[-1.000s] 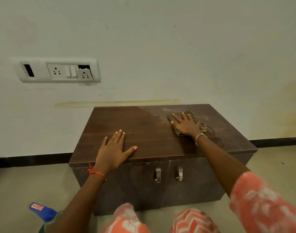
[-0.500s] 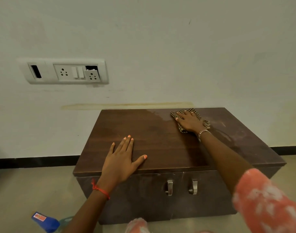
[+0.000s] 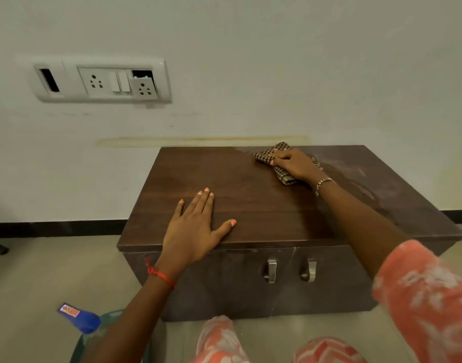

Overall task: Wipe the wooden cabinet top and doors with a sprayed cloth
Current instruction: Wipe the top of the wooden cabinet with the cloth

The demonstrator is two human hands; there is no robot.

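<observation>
A: Dark brown wood, that cabinet (image 3: 250, 195), standing on the floor against the white wall. Where is the cloth?

B: The checked cloth (image 3: 275, 159) lies on the cabinet top at the far edge, right of centre. The right hand (image 3: 294, 163) lies on it, the fingers bent down over the fabric and pressing it to the wood; whether they truly grip it I cannot tell from this angle.

A: And the left hand (image 3: 195, 229)?

B: Flat on the top near the front edge, left of centre, fingers straight and together, thumb spread out to the right. It holds nothing. A red thread (image 3: 160, 275) circles that wrist; a silver bracelet (image 3: 323, 184) circles the right one.

A: Does the wood look the same all over?

B: No. The top looks dark around and left of the cloth, while right of it the surface is paler and streaked.

A: The doors?

B: Two doors on the near face, closed, with two metal handles (image 3: 271, 271) side by side at the middle seam.

A: Anything on the floor?

B: A spray bottle (image 3: 79, 317) with a blue head, near left, beside the left forearm. A socket panel (image 3: 101, 81) sits on the wall, far left.
</observation>
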